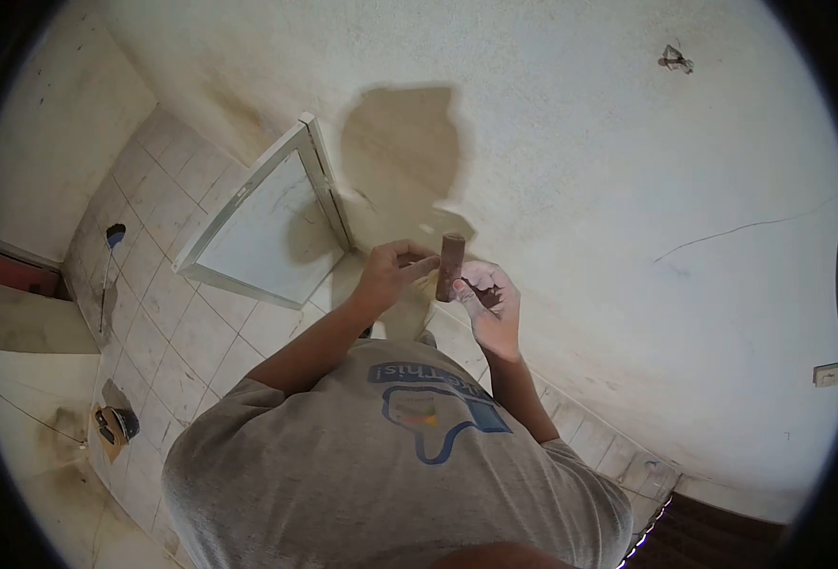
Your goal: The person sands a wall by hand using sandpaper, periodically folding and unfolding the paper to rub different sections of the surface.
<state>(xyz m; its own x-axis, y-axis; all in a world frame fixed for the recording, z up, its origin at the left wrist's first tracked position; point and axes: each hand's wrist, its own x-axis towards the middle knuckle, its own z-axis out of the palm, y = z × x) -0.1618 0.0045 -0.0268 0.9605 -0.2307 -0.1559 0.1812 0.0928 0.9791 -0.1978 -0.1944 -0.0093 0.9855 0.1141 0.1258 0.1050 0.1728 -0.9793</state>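
Upright in front of my chest is a reddish-brown piece of sandpaper [450, 268], folded or rolled into a narrow strip. My right hand [493, 302], whitened with dust over palm and fingers, pinches it low on its right side between thumb and fingers. From the other side, my left hand [391, 277] has its thumb and index fingertips drawn together at the strip's left edge. The exact contact of those fingertips is hard to make out.
Before me rises a pale wall [571, 171] with a stain and a crack. A white-framed panel [272, 223] leans there on the tiled floor [168, 313]. A blue-headed brush [115, 236] and a dark object on cardboard [116, 425] lie left. A wall switch [827, 376] is right.
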